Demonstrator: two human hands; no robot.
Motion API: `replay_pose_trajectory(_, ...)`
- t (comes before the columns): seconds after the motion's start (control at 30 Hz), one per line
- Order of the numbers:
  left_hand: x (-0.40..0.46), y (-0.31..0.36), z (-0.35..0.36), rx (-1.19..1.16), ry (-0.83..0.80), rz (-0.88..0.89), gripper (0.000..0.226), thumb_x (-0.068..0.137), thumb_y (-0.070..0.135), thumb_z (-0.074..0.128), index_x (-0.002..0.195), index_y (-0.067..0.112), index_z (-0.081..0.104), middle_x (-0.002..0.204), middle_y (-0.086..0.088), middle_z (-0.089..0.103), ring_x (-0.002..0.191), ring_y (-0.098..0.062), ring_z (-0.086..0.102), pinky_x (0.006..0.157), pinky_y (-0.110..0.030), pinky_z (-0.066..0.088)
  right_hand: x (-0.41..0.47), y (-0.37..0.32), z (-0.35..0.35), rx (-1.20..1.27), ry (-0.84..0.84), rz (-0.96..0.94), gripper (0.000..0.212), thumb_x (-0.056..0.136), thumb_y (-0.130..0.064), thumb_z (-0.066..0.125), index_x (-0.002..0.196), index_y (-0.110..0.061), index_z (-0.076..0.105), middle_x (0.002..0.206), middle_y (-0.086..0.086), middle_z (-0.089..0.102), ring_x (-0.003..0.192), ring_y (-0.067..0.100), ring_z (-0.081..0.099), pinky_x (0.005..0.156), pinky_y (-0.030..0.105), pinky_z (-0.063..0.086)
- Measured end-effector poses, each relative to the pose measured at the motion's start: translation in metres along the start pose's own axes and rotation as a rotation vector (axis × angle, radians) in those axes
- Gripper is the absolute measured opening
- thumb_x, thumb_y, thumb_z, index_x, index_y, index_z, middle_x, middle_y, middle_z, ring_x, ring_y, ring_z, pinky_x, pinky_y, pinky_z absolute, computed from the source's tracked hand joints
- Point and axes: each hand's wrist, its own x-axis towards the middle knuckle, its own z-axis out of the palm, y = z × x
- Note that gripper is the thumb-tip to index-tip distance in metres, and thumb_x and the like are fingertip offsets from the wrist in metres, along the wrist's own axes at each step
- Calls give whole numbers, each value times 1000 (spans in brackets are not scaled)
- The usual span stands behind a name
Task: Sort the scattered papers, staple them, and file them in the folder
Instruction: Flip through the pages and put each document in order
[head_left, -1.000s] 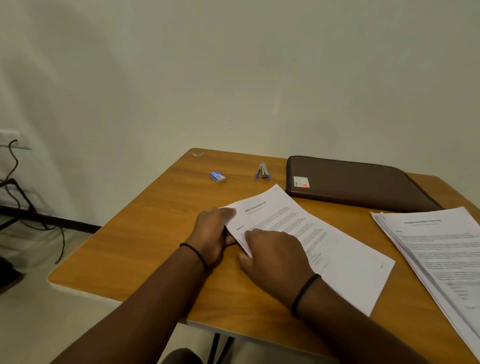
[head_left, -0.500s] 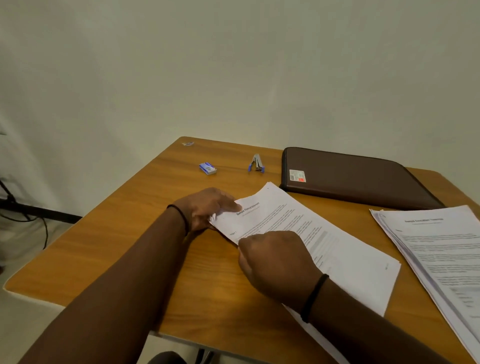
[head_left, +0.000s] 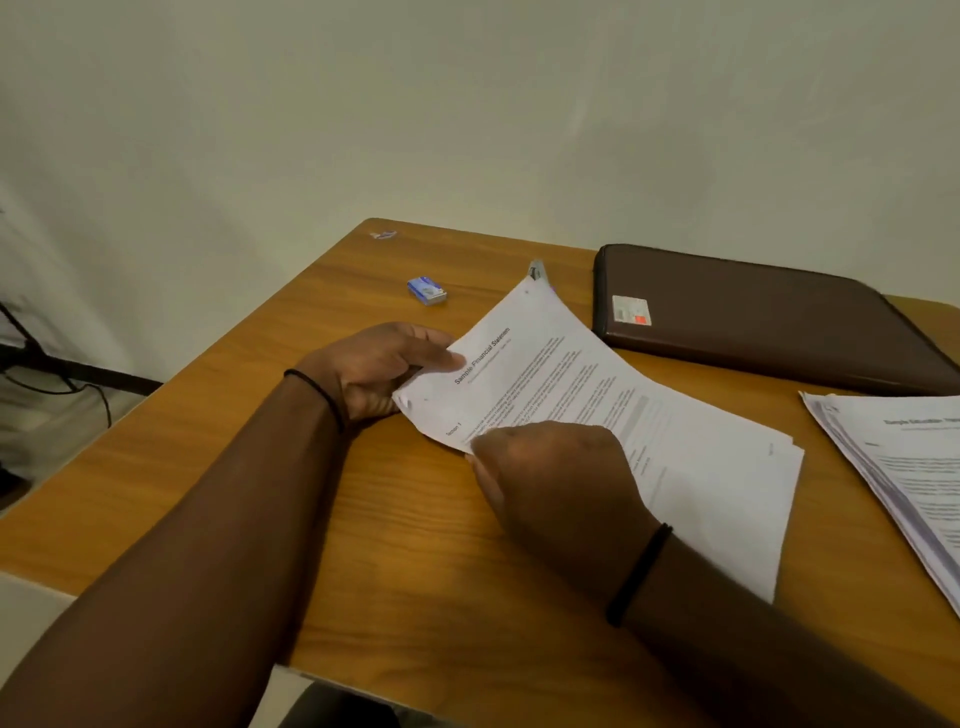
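Wooden table (head_left: 405, 545), light-brown grain. On it: small blue box (head_left: 427, 290) far left, brown folder (head_left: 769, 317) closed at the far right, stapler (head_left: 535, 270) between them, mostly hidden. Paper stack (head_left: 904, 467) lies at right edge; printed sheets (head_left: 691, 457) at centre, far corner lifted.

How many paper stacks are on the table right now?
2. One stack lies mid-table, gripped by both hands; the other lies at the right edge, partly out of frame. More may sit out of view.

Head camera looks forward and down, close over the table (head_left: 363, 519).
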Motion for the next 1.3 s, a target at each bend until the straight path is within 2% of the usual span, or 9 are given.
replay_pose_trajectory(0.2, -2, -2, 0, -154, 32, -24, 33, 99, 22, 54, 120, -2, 61, 105, -15, 74, 85, -23, 75, 58, -29, 60, 2, 0, -8, 310, -228, 145, 59, 99, -62, 25, 113, -23, 67, 109, -5, 69, 97, 14, 62, 92, 32, 45)
replay_pose_trajectory(0.47, 2, -3, -8, -131, 59, -29, 36, 95, 36, 58, 106, 2, 59, 103, -13, 66, 83, -21, 69, 55, -25, 59, -6, 12, 0, 641, 227, 370, 31, 97, -44, 55, 83, -20, 70, 67, -9, 65, 59, 8, 61, 54, 31, 51)
replay_pose_trajectory(0.57, -1, -3, -6, -110, 43, -51, 23, 100, 13, 53, 116, -1, 60, 103, -17, 73, 84, -26, 75, 57, -29, 61, -6, 18, -7, 638, 395, 472, 11, 98, -30, 57, 102, -20, 59, 74, -10, 65, 58, 3, 63, 48, 22, 52)
replay_pose_trajectory(0.67, -2, -1, -3, -59, 20, -37, 30, 98, -2, 48, 126, -5, 58, 114, -20, 72, 91, -28, 74, 66, -34, 63, -6, 26, -14, 670, 548, 534, 34, 98, -20, 56, 130, -18, 45, 100, -12, 62, 69, -12, 57, 54, 7, 52)
replay_pose_trajectory(0.77, -3, 0, -2, -78, -10, -34, 31, 99, -4, 45, 127, -7, 58, 117, -21, 70, 94, -30, 74, 74, -37, 63, -8, 33, -9, 531, 616, 415, 30, 100, -16, 53, 129, -13, 56, 103, -6, 65, 79, -5, 61, 65, 17, 59)
replay_pose_trajectory(0.9, -3, 0, -4, -114, -3, -23, 27, 98, -5, 45, 122, -9, 58, 107, -22, 73, 90, -31, 75, 69, -37, 63, -7, 17, -7, 471, 396, 252, 37, 97, -25, 43, 110, -6, 73, 108, 13, 73, 92, 23, 71, 79, 32, 60)
replay_pose_trajectory(1.03, -3, 1, -2, -111, -13, -10, 28, 100, -1, 43, 123, -7, 57, 106, -19, 74, 86, -28, 75, 65, -35, 63, 2, -11, -18, 286, 87, 176, 46, 93, -57, 49, 112, -22, 72, 102, -8, 72, 86, 13, 68, 65, 9, 41)
replay_pose_trajectory(1.13, -3, 0, -2, -114, -17, -6, 34, 100, 0, 41, 131, -6, 53, 113, -19, 72, 90, -29, 75, 67, -35, 64, 5, -14, -11, 199, 9, 112, 41, 95, -53, 43, 96, -24, 72, 87, -6, 71, 70, 14, 65, 58, 27, 55)
replay_pose_trajectory(1.3, -3, -1, -2, -93, 12, -20, 37, 99, 0, 43, 135, -4, 50, 107, -19, 74, 82, -28, 76, 57, -32, 62, 7, -7, -19, 193, -200, 114, 35, 106, -40, 32, 128, -22, 52, 125, -1, 59, 107, 15, 60, 95, 29, 48)
